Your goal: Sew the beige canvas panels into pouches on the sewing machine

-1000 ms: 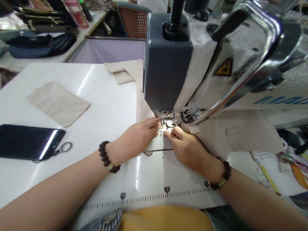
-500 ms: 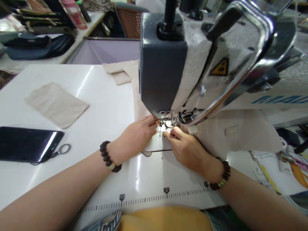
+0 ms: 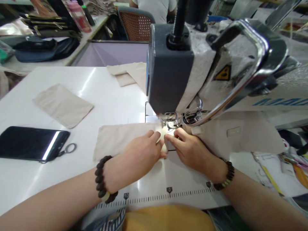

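A beige cloth strip [image 3: 115, 138] lies across the white table [image 3: 108, 96], running left from the presser foot [image 3: 171, 123] of the sewing machine [image 3: 192, 70]. My left hand [image 3: 139, 154] rests on the strip's right end, fingers curled down onto it just left of the needle. My right hand [image 3: 190, 149] sits right of the foot, fingertips pinching the cloth edge beneath it. More beige fabric [image 3: 235, 134] spreads under the machine arm to the right. Both wrists wear dark bead bracelets.
A black phone [image 3: 31, 142] and small scissors [image 3: 68, 149] lie at the left. A folded beige piece [image 3: 62, 104] lies beyond them, with more beige pieces [image 3: 127, 75] behind the machine. A ruler scale [image 3: 168, 195] marks the front edge. A person sits on a chair [image 3: 137, 24] at the back.
The beige strip has swung round: it ran away behind the machine and now lies across the table to the left. My left hand drew back toward me onto it.
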The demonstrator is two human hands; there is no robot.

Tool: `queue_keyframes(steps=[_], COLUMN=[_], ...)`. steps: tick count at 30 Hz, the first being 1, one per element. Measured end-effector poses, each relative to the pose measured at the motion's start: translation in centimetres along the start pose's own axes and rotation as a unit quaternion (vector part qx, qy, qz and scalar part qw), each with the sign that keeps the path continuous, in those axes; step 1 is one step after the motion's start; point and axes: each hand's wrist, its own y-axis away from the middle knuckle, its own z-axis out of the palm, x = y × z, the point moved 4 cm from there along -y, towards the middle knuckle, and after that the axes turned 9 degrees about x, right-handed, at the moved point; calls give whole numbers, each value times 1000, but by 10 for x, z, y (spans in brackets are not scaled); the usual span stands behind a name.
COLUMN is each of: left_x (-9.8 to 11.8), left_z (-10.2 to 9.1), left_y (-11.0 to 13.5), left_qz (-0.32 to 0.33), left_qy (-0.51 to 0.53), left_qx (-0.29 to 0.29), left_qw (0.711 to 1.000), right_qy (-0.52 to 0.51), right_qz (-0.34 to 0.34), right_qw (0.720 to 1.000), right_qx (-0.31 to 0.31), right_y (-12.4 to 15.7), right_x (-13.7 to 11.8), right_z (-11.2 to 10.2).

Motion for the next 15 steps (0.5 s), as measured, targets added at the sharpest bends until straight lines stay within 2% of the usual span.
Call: queue_keyframes(steps=[3, 6, 11, 15], left_x=[2, 5, 6, 3], left_z=[5, 9, 6, 3], left_y=[2, 3, 4, 5], left_qz=[9, 25, 13, -8], left_qy=[31, 40, 95, 107], left_qx=[-5, -5, -58, -13], left_qw=[999, 999, 994, 994], right_qy=[-4, -16, -6, 9], right_qz=[-21, -73, -123, -119], right_qw=[1000, 997, 992, 993], right_qx=[10, 19, 7, 20], right_y=[1, 4, 9, 8], right_x=[0, -3, -9, -11], right_z=[-2, -6, -11, -11])
